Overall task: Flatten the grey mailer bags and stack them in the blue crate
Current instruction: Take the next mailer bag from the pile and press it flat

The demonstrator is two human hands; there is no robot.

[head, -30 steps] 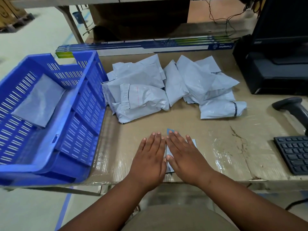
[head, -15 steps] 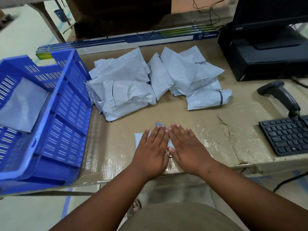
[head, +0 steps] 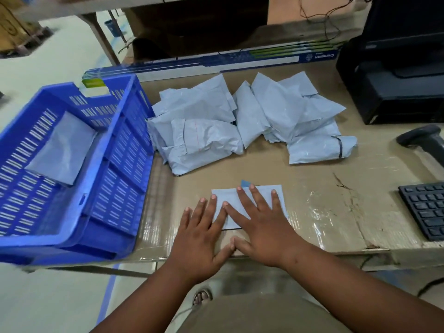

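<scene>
While both palms lie flat on the table [head: 319, 207], I see the left hand [head: 204, 239] and the right hand [head: 262, 227] with fingers straight and spread, grasping nothing, pressing down on one flat grey mailer [head: 262, 192] near the front edge. My right hand covers most of it; my left fingertips reach its left edge, and the thumbs touch. Behind it, a heap of crumpled mailer bags [head: 240, 121] sits mid-table, its left side just beside the blue crate [head: 120, 164]. Inside the crate one flattened bag [head: 62, 155] lies on the bottom. To the right I can make out a keyboard [head: 425, 207], a barcode scanner [head: 425, 140] and a black printer [head: 394, 87].
</scene>
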